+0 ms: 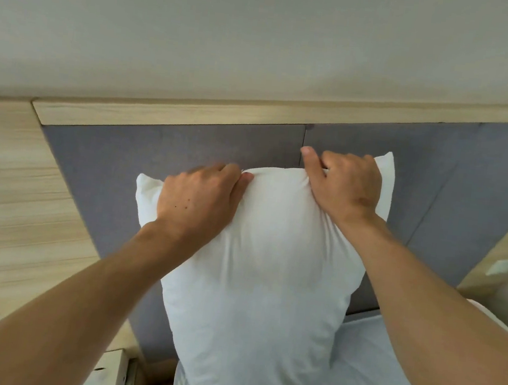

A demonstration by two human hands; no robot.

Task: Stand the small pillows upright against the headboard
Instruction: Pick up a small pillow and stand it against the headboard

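Observation:
A white pillow (262,281) stands upright on the bed, its back against the grey padded headboard (130,160). My left hand (198,202) grips the pillow's top edge near its left corner, fingers curled over the fabric. My right hand (346,183) grips the top edge near the right corner, thumb pointing left. Both forearms reach in from the bottom corners of the view. The pillow's lower end sits on the white sheet.
A light wooden rail (191,116) caps the headboard, with a pale wall above it. Wood panelling (10,198) runs down the left side. The white bed sheet (383,378) lies at the lower right. A wooden side unit (497,249) stands at the right edge.

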